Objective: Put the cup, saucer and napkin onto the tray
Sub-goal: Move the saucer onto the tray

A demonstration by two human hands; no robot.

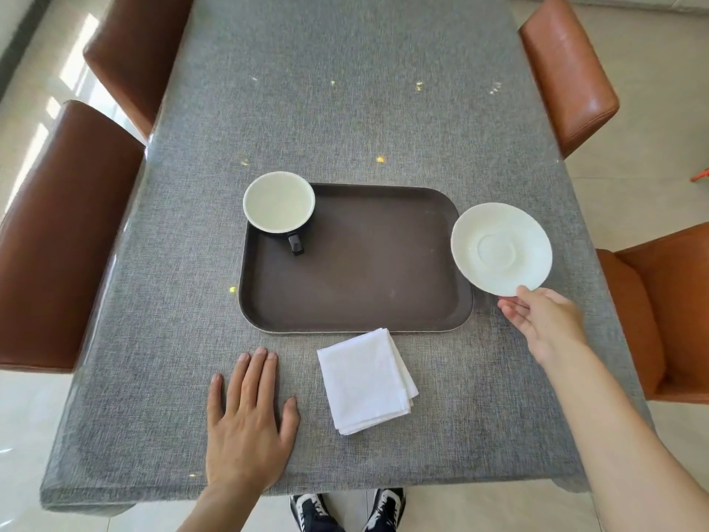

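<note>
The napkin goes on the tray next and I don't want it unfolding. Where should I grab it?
Probably pinch the napkin at its folded left corner, coming in from the left hand side. The loose layered edges fan out at the right, so gripping there would likely let it open.

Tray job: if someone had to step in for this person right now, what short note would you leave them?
Right hand: pinching the near rim of the white saucer, tilted, just off the right edge of the brown tray.
Left hand: flat on the grey tablecloth, empty.
Cup: already standing in the tray's far left corner, handle toward the person.
Folded white napkin: on the cloth just in front of the tray.
Done: cup. Left: set the saucer on the tray, then the napkin.
</note>
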